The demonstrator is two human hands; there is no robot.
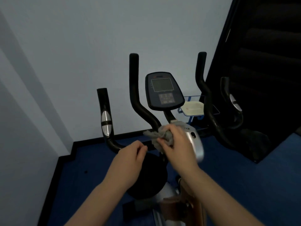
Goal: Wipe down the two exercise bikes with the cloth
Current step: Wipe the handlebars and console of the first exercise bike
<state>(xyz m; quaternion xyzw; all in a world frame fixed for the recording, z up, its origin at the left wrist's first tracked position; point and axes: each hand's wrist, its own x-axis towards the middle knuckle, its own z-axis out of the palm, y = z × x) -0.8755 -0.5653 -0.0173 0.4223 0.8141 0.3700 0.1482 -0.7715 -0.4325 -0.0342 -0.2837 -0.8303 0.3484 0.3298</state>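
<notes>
At handlebar stem (156, 126) | right hand (177, 144) bunches cloth (156, 136) | bike base cut off

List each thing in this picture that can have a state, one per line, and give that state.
Cloth: bunched, pressed against the handlebar stem.
Right hand: grips the cloth.
Left hand: fingers curled at the handlebar; whether it grips is unclear.
Console: screen dark, off.
Handlebar: upright, bare.
Tray: on a blue rack behind the bike, seems empty.

Small gym corner: exercise bike (164, 95), blue floor (228, 170)
</notes>
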